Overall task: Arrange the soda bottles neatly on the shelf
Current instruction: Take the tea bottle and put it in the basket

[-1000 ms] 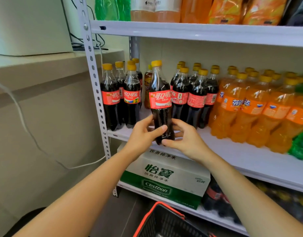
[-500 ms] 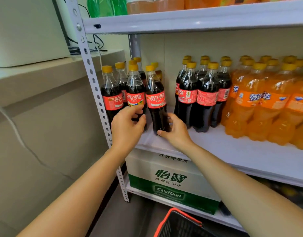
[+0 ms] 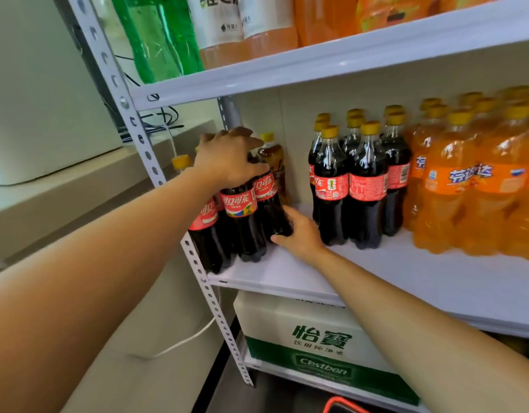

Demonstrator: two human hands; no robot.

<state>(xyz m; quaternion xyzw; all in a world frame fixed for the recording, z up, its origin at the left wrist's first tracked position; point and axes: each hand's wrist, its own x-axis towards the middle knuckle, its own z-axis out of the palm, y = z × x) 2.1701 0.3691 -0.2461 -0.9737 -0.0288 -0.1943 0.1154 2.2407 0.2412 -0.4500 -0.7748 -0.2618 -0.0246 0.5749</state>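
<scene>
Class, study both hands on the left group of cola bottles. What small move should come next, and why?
Probably slide the dark red-labelled plastic cola bottle flush against the neighbouring cola bottles: the right hand cups its base, the left hand grips the group's tops; it sits further back.

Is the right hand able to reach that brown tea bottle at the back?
Probably yes. The tea bottle stands behind the cola bottle the right hand holds low down, and the open gap beside it on the shelf leaves a way in. The hand would have to let go first.
</scene>
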